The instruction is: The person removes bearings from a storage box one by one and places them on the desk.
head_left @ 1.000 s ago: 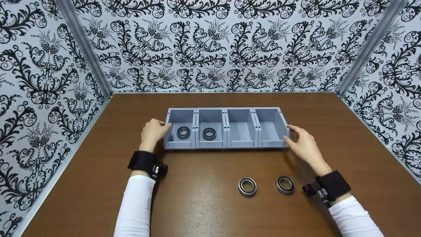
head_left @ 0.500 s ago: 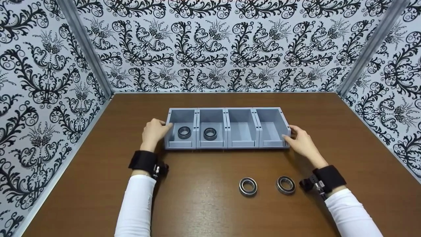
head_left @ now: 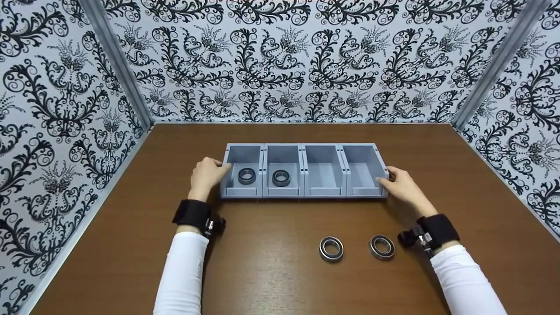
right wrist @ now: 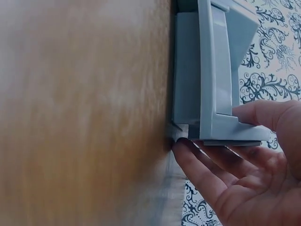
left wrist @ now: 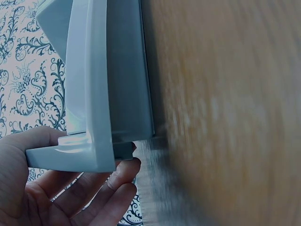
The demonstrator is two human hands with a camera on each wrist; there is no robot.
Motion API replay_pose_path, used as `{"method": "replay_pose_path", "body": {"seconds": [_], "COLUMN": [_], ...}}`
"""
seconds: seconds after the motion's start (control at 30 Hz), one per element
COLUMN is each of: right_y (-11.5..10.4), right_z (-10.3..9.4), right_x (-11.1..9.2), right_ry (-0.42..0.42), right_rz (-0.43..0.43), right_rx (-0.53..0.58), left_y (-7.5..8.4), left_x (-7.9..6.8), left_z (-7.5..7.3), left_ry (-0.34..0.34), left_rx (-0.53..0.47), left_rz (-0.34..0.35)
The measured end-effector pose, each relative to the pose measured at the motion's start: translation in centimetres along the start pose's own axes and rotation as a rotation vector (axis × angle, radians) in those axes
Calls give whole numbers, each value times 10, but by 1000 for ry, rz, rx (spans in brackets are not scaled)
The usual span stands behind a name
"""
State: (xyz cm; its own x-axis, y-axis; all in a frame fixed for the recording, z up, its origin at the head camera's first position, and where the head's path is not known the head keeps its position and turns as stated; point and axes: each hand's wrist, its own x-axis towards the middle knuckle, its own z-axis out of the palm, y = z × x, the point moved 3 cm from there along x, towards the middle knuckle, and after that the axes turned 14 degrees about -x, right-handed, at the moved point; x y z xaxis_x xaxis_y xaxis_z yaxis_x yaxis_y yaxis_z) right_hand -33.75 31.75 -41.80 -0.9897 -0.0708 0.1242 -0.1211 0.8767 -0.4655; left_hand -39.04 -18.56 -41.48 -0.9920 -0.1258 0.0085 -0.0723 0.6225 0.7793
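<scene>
Black scrollwork covered the pale panels (head_left: 280, 65) around the desk (head_left: 262, 253), and grey posts (head_left: 116, 61) stood at its two far corners. From where I stood, a row of four grey bins (head_left: 325, 191) ran roughly parallel to the desk's far edge, well in from its left and right edges. The person's left hand (head_left: 204, 177) had hold of the row's left end wall, its thumb over the rim and its fingers bent along the outside, parted only by the wall between them. At the opposite end, the right hand (head_left: 404, 188) gripped the right end wall in the same way, thumb above, fingers around the outside. One ring bearing (head_left: 246, 182) lay flat in the leftmost bin and a second bearing (head_left: 281, 184) in the bin beside it. Two loose bearings (head_left: 331, 258) lay on the desk in front of the row's right half, near each other but apart, the outer one close to the right wrist's black strap (head_left: 441, 228).
</scene>
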Motion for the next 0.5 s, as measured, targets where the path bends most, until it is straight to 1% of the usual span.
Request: {"method": "replay_pose_path", "body": {"seconds": [0.17,0.5], "right_y": [1,3], "right_z": [0,2], "right_x": [3,10], "right_ry": [-28,-36], "right_rz": [5,-9], "right_rx": [60,103], "left_y": [0,0], "left_x": [0,0], "left_z": [1,0], "left_ry": [0,-5], "left_rx": [8,6], "left_rz": [-3,-10]}}
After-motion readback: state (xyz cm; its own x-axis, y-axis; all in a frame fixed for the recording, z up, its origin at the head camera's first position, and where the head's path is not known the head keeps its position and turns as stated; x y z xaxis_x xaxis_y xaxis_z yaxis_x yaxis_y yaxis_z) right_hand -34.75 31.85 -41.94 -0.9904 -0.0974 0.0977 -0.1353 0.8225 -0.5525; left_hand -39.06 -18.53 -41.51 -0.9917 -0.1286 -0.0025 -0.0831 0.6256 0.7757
